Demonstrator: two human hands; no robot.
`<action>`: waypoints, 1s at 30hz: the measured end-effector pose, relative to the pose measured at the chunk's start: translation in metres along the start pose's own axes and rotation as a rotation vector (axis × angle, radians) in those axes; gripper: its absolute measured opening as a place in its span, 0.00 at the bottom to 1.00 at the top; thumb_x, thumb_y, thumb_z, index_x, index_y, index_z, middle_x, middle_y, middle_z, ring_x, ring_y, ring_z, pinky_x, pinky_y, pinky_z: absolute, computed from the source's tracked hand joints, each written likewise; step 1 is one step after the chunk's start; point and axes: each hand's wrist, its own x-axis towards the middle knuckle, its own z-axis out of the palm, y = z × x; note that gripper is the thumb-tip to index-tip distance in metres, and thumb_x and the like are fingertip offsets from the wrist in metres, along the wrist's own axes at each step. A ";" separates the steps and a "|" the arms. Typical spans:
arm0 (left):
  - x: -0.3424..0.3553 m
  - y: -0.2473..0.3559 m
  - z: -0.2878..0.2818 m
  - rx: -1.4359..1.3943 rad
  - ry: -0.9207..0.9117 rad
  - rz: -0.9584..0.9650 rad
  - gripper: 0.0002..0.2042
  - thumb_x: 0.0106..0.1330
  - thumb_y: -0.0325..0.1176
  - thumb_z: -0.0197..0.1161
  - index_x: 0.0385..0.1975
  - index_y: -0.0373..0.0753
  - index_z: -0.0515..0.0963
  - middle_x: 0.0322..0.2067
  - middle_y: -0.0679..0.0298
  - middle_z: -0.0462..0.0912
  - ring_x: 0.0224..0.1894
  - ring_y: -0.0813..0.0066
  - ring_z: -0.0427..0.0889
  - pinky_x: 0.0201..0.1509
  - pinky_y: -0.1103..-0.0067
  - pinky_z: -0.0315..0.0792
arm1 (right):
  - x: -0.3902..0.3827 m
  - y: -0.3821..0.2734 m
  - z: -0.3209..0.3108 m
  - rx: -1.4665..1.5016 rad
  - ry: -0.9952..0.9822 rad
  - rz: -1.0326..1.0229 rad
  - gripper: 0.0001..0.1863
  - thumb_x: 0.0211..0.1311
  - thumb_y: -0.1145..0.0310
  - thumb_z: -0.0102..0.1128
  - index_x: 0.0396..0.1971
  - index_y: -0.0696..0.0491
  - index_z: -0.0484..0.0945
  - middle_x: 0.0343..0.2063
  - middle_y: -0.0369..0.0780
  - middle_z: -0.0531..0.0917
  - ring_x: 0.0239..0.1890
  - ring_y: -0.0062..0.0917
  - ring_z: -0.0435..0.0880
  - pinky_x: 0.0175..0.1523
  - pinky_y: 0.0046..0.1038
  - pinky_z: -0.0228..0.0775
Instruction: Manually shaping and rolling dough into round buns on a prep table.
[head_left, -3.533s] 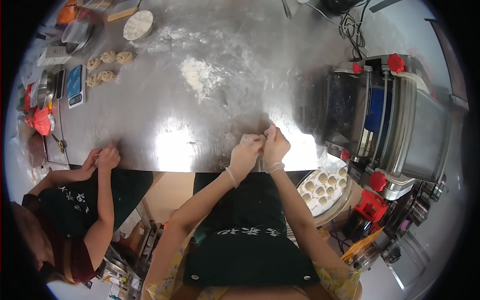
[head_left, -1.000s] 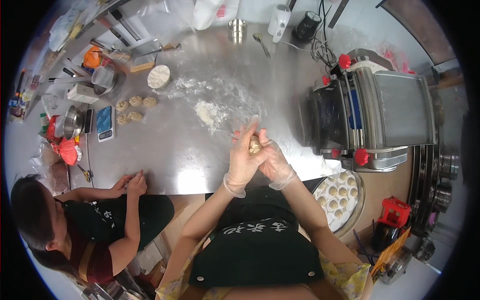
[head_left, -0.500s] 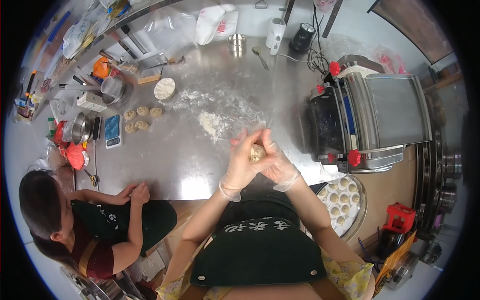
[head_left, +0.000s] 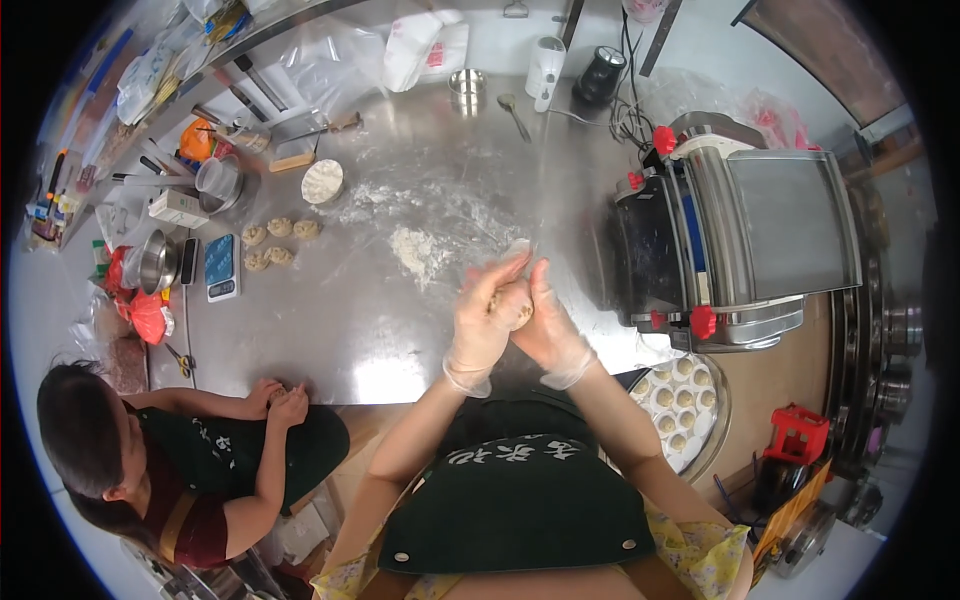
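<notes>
At the frame's centre, a dough ball (head_left: 523, 314) lies between the left hand (head_left: 484, 318) and right hand (head_left: 552, 330), over the table (head_left: 330, 320). Flour (head_left: 415, 252) lies left of them; farther left, dough lumps (head_left: 279, 228) sit beside a scale (head_left: 221, 258). A roller machine (head_left: 790, 215) stands at right, a tray (head_left: 727, 420) of dough rounds (head_left: 685, 398) below it.

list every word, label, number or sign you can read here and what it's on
Dark green apron, worn by the camera wearer: white lettering, not copied out here.
Co-worker's apron: white lettering, small and slanted, not copied.
Scale: display too small to read.
White box: print too small.
White bag on the wall: red print, too small.
</notes>
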 end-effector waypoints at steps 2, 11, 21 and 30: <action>-0.003 -0.005 0.013 -0.262 0.147 -0.048 0.29 0.59 0.29 0.67 0.63 0.37 0.71 0.58 0.48 0.76 0.62 0.57 0.74 0.66 0.68 0.68 | 0.007 0.026 0.008 -0.169 0.298 -0.541 0.33 0.73 0.47 0.47 0.65 0.60 0.62 0.62 0.45 0.71 0.67 0.31 0.67 0.68 0.34 0.62; 0.008 0.025 -0.002 0.386 -0.006 0.163 0.26 0.60 0.28 0.65 0.61 0.36 0.72 0.62 0.47 0.72 0.64 0.55 0.72 0.67 0.67 0.66 | 0.006 -0.016 0.004 -0.017 0.104 0.017 0.35 0.74 0.48 0.45 0.69 0.58 0.57 0.66 0.46 0.66 0.67 0.34 0.68 0.72 0.38 0.57; 0.011 0.022 -0.005 1.035 0.137 0.501 0.24 0.64 0.36 0.66 0.60 0.35 0.74 0.57 0.54 0.78 0.58 0.63 0.77 0.63 0.71 0.69 | 0.007 0.000 -0.002 -0.031 0.252 -0.291 0.30 0.76 0.50 0.41 0.67 0.56 0.59 0.63 0.41 0.69 0.67 0.28 0.66 0.71 0.35 0.58; -0.007 0.003 0.028 -0.308 0.300 -0.154 0.26 0.60 0.26 0.67 0.61 0.36 0.73 0.58 0.49 0.76 0.59 0.57 0.76 0.64 0.68 0.68 | 0.008 0.028 0.008 -0.071 0.349 -0.404 0.34 0.73 0.41 0.40 0.67 0.52 0.61 0.64 0.41 0.69 0.66 0.27 0.68 0.70 0.34 0.59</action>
